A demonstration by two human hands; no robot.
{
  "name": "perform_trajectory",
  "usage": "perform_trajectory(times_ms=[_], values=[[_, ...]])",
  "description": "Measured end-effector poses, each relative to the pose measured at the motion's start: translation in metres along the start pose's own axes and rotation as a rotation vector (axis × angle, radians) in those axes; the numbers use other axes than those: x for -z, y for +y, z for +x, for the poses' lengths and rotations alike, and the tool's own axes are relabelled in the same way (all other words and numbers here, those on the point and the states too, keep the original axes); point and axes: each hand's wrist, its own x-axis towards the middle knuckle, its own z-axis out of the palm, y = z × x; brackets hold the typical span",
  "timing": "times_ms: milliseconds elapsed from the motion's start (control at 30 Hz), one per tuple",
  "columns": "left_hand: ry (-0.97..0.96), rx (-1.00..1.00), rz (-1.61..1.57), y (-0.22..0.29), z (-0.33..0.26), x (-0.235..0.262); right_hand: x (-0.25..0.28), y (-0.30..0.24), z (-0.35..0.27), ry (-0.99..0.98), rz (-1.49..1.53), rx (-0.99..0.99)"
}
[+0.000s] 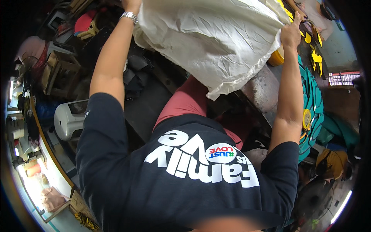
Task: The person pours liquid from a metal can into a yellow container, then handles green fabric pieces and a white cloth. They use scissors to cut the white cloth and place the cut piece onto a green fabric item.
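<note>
A large creamy-white cloth, creased and frayed along its lower edge, hangs spread between my raised hands. My left hand, below a silver wristwatch, grips its left side at the top rim of the view, where the fingers are mostly cut off. On the other side my right hand is closed round the cloth's right edge, thumb pointing up. One loose corner dangles over my pink-clad thigh. The cloth hides much of what lies behind it.
Yellow cut pieces lie on a dark surface beyond my right hand. Behind my right forearm is a pile of teal material, with a yellow tub nearer the cloth. A white plastic stool and a wooden stool stand left.
</note>
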Motion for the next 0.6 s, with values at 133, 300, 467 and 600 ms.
perform_trajectory(times_ms=[133, 300, 467, 600], values=[[-0.100, -0.447, -0.054, -0.017, 0.013, -0.037, 0.001, -0.023, -0.024, 0.069, -0.204, 0.195], [0.122, -0.224, -0.219, -0.034, -0.022, -0.033, 0.010, -0.061, -0.053, 0.129, 0.145, 0.364], [-0.297, 0.711, -1.115, -0.043, -0.059, 0.016, -0.008, -0.119, -0.071, -0.092, 0.497, 0.398], [-0.644, 0.728, -0.956, -0.038, -0.065, 0.029, -0.043, -0.142, -0.057, -0.166, 0.530, 0.490]])
